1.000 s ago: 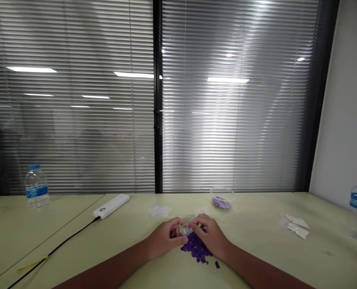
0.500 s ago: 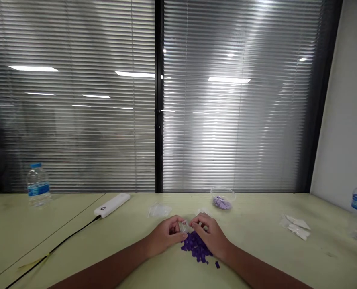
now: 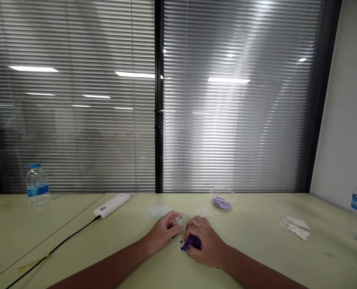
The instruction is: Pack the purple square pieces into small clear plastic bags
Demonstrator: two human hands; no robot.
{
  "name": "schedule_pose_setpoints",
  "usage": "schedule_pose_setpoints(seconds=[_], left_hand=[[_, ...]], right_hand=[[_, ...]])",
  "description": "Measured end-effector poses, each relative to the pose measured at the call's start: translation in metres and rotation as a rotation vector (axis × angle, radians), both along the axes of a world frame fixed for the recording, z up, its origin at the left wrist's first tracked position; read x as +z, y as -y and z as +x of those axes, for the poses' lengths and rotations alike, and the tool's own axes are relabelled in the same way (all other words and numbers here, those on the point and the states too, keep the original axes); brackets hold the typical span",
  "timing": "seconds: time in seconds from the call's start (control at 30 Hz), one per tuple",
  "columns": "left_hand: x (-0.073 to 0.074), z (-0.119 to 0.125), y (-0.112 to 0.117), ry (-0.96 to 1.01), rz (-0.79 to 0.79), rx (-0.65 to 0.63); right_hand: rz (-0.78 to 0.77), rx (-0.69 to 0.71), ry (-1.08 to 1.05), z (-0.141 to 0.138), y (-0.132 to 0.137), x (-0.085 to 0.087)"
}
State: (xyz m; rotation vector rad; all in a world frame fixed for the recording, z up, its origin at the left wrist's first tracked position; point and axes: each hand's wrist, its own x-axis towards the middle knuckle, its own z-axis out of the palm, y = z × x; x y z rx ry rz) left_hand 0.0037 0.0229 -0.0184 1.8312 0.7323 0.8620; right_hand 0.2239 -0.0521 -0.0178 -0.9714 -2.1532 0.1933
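Observation:
A small clear plastic bag [image 3: 180, 219] is pinched between the thumb and fingers of my left hand [image 3: 165, 229], with its mouth toward the right. Just beside it, my right hand [image 3: 205, 241] curls over a heap of small dark purple pieces [image 3: 192, 241] on the table. Its fingers and thumb close around some of them, and the palm hides much of the heap. Past my hands stands a round clear plastic tub [image 3: 223, 195] with pale purple pieces in its bottom.
Clear plastic bags [image 3: 158, 210] lie beyond my left hand. A white power bank [image 3: 112, 205] with a black cable [image 3: 60, 245] is to the left. Torn white packets [image 3: 295, 226] lie on the right. Water bottles [image 3: 37, 185] stand at both sides. Window blinds [image 3: 76, 132] rise behind the table.
My right hand has moved down from beside the bag and curled around the dark purple pieces. My left hand keeps its pinch on the bag and has shifted slightly left.

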Motion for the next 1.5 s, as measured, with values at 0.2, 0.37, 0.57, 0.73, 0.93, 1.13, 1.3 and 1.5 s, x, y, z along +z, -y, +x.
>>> schedule_pose_setpoints(seconds=[0.2,0.37,0.57,0.73,0.93,1.13,1.3,1.5], left_hand=[[0.003,-0.001,0.004,-0.075,0.057,-0.026],[0.002,-0.002,0.006,-0.099,0.046,-0.047],[0.011,-0.002,0.017,-0.204,0.035,-0.077],[0.013,-0.001,0.021,-0.247,0.065,-0.067],[0.009,-0.002,0.019,-0.257,0.112,-0.079],[0.008,-0.002,0.019,-0.279,0.135,-0.060],[0.009,-0.002,0.020,-0.286,0.137,-0.065],[0.014,-0.003,0.022,-0.303,0.142,-0.072]], right_hand=[[-0.017,-0.016,-0.082,0.002,-0.001,0.005],[-0.071,-0.087,-0.231,0.008,-0.005,0.006],[-0.206,-0.170,-0.392,0.014,-0.012,0.004],[-0.223,-0.126,-0.403,0.015,-0.012,0.005],[-0.183,-0.069,-0.367,0.013,-0.009,0.009],[-0.193,-0.059,-0.360,0.014,-0.008,0.009],[-0.201,-0.059,-0.371,0.013,-0.006,0.011],[-0.210,-0.058,-0.368,0.012,-0.006,0.013]])
